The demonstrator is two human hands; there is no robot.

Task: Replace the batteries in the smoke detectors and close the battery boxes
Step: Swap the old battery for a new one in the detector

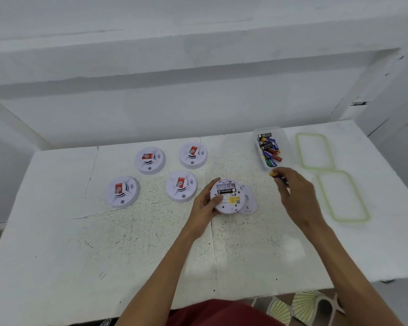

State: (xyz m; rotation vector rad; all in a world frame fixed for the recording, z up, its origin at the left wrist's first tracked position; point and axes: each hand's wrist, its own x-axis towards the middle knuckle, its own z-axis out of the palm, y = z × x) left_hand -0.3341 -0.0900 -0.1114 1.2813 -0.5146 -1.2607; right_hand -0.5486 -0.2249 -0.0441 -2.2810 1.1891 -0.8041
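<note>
My left hand (206, 202) grips an upturned white smoke detector (226, 196) by its left rim; its battery bay lies open, with a dark battery inside. Its round white back cover (249, 198) lies on the table just to the right. My right hand (292, 191) pinches a blue and yellow battery (277, 176) just in front of a clear plastic box (285, 147) that holds several loose batteries. Several more white smoke detectors (181, 186) with red labels lie face up to the left.
Two clear lids with green rims (315, 150) (343, 196) lie at the right of the white table (127, 243). A white wall ledge runs behind the table. A patterned floor shows past the near edge.
</note>
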